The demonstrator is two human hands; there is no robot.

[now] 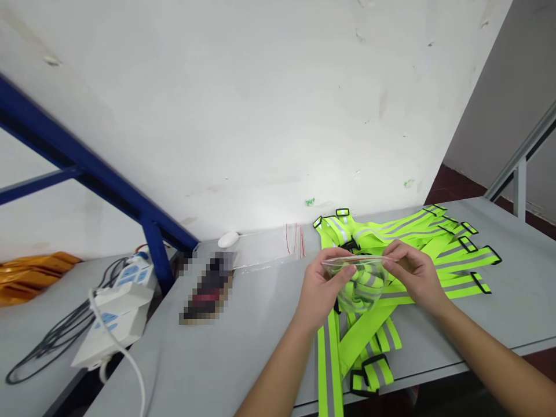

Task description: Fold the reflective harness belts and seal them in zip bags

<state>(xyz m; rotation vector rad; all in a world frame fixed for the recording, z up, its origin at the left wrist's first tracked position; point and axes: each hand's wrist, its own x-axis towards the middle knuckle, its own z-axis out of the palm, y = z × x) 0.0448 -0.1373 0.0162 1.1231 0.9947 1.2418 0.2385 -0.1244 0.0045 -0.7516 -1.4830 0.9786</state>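
Between my two hands is a clear zip bag [361,289] with a rolled neon-yellow reflective strap inside. My left hand [324,284] pinches the left end of the bag's top edge, thumb in front. At the other end of that edge, my right hand [412,275] has its thumb and fingers closed on the plastic. A reddish line runs along the zip. Below and behind the bag lies a heap of neon-yellow reflective straps [460,263] with grey stripes and black buckles. Some straps hang toward the table's front edge.
Flat clear zip bags [264,249] with red lines lie by the wall, beside a white oval object [228,239]. A blurred-out dark item [206,289] is on the grey table [260,347]. To the left are power strips [121,307], cables, a blue metal frame [99,168] and orange packages [37,275].
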